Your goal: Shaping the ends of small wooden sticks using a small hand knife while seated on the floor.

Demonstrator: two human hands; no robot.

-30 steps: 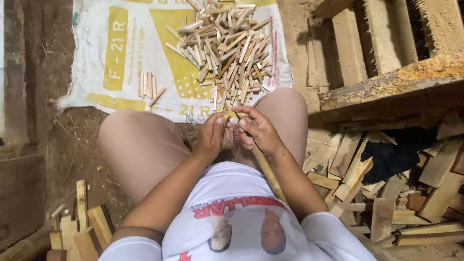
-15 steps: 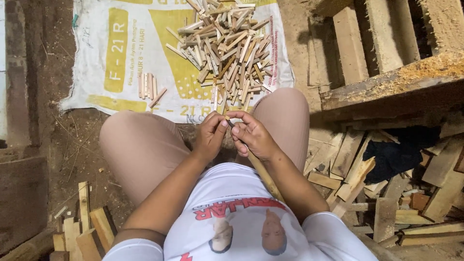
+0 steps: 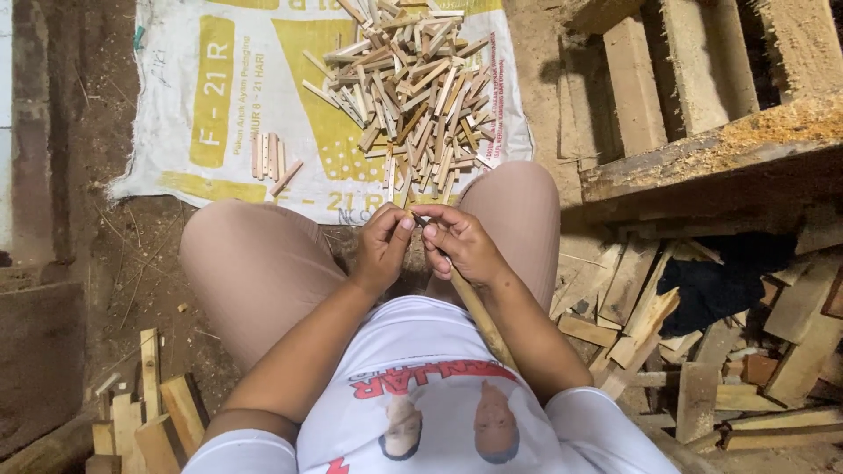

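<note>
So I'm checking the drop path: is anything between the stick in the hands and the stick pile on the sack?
Nothing visible. Both the left hand and right hand grip the stick; the pile lies just beyond the knees on the sack.

Stick tip: the top of the long stick point(image 3: 479, 312) vanishes inside the right hand point(image 3: 461, 244); its lower end slips behind the forearm.
Between the hands: whatever the left hand point(image 3: 384, 248) pinches is too small to tell.
Stick pile point(image 3: 408, 88): cut off by the top edge.
Sack point(image 3: 211, 114): upper part out of frame.
Dark cloth point(image 3: 711, 281): half buried among the wood offcuts point(image 3: 650, 325).
</note>
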